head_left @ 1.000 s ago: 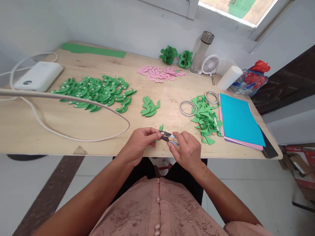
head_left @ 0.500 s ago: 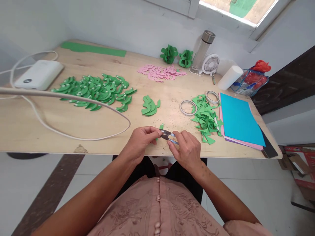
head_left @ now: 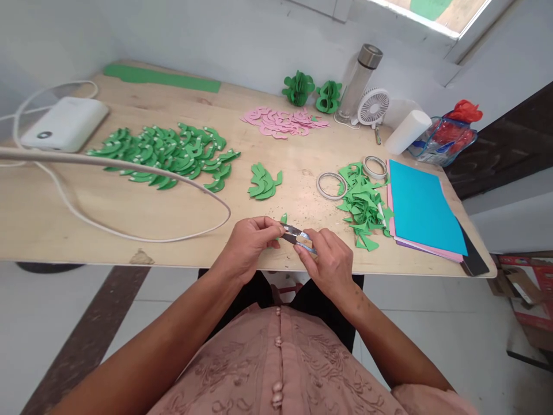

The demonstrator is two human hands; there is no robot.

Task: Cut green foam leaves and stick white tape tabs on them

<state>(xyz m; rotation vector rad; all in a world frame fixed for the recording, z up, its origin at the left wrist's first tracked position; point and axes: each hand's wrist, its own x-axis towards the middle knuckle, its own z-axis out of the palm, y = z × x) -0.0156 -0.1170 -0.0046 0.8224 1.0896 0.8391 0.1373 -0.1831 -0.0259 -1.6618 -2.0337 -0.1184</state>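
Note:
My right hand (head_left: 329,255) is closed round a pair of thread snips (head_left: 307,241), whose dark blades point left to my other fingertips. A small green paper piece (head_left: 284,218) is pinched between thumb and fingers of my left hand (head_left: 250,245), mostly hidden by them. The blades lie across this piece, close to the left thumb. Just beyond my hands lies a small stack of curved green paper cutouts (head_left: 264,182). Tiny green crumbs are scattered on the wood around the snips.
On the wooden table (head_left: 173,252) are many green cutouts with white tabs (head_left: 166,155), pink cutouts (head_left: 283,123), green scraps (head_left: 365,202), tape rolls (head_left: 332,186) and blue sheets (head_left: 423,207). A white cable (head_left: 190,183) loops on the left. A glass bottle (head_left: 356,86) and fan (head_left: 373,107) stand behind.
The snips' blades have come closer together on the green paper. Both hands keep nearly the same place, and the camera view has shifted slightly.

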